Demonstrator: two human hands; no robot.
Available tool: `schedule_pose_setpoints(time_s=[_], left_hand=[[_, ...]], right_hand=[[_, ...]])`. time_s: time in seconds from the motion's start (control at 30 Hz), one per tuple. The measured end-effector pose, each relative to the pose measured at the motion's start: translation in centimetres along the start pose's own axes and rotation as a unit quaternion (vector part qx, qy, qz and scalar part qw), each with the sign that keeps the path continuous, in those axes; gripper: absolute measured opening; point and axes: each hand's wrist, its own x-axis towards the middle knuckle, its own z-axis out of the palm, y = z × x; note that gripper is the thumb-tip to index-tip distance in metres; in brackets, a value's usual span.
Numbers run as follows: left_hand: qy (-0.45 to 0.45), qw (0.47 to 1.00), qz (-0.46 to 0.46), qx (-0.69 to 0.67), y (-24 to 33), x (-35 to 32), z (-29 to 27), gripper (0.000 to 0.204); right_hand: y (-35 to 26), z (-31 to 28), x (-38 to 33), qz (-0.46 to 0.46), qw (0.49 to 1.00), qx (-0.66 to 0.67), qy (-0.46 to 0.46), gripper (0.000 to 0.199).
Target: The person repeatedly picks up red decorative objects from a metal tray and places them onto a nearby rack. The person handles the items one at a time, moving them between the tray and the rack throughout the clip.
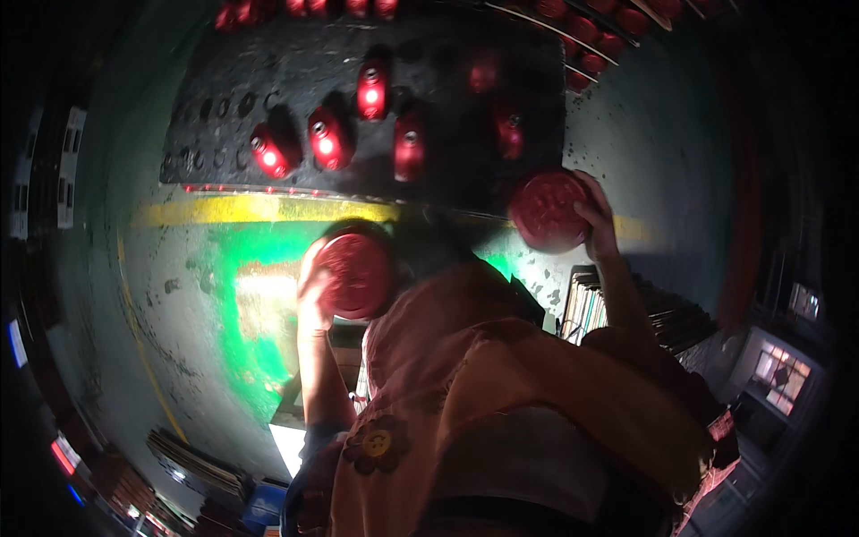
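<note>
Evidently, two red things were in hand: one round red piece (pixel 358 273) near the middle of the frame, and a second round red piece (pixel 548 210) right of centre and higher. Both looked like discs from above, so neither showed a clear long axis. The right-hand one overlapped the lower right corner of the black table (pixel 452 98), while the left-hand one sat below its near edge; the right hand (pixel 598 210) was thus the nearer to the table. That hand was curled round the right side of its piece, thumb across the face. The left hand (pixel 313 291) gripped the left side of the other, its fingers too blurred to tell apart. On the table lay separate glossy red pieces (pixel 373 94), several of them longer up and down the frame, the leftmost slanted. Beyond, at upper right, a rack (pixel 595 40) held more red things. A yellow stripe (pixel 259 210) crossed the floor (pixel 170 295), and a flower patch (pixel 376 443) marked the apron below.
</note>
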Motion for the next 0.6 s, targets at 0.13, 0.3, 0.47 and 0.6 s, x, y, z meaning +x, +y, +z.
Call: schedule_pose_setpoints(time_s=[0.13,0.3,0.47,0.6], left_hand=[[-0.115,0.876,0.219,0.414,-2.4,9.2,12.7,0.051],[-0.002,0.731,0.385,0.563,-8.8,15.7,23.2,0.055],[0.067,0.74,0.284,0.606,-11.3,18.9,25.3,0.052],[0.066,0.711,0.324,0.621,-11.7,19.1,25.5,0.044]], right_hand=[[3.1,-5.4,3.0,-0.124,0.891,-0.391,0.196,0.059],[8.6,-5.2,10.4,-0.215,0.838,-0.447,0.228,0.064],[10.1,-2.5,13.9,-0.173,0.845,-0.466,0.2,0.063],[9.3,-1.8,13.8,-0.159,0.854,-0.463,0.175,0.058]])
